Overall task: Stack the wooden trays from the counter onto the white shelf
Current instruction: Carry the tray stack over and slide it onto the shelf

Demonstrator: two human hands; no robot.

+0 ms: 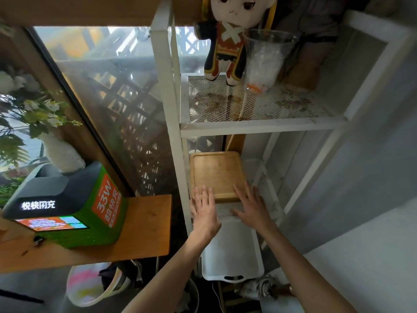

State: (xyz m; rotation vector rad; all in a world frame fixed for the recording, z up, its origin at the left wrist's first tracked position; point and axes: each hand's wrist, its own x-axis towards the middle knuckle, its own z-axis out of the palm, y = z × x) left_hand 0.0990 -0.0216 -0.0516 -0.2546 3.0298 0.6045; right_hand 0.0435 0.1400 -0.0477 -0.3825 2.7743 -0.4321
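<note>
A wooden tray lies flat on the middle mesh level of the white shelf. My left hand rests flat at the tray's near left corner, fingers spread. At the near right corner lies my right hand, also flat with fingers apart. Neither hand grips the tray; the fingertips lie on its near rim. The wooden counter sits to the left of the shelf, with no tray visible on it.
A plush doll and a clear plastic cup stand on the upper mesh level. A white plastic tray sits on the level below my hands. A green charging kiosk and a flower vase occupy the counter.
</note>
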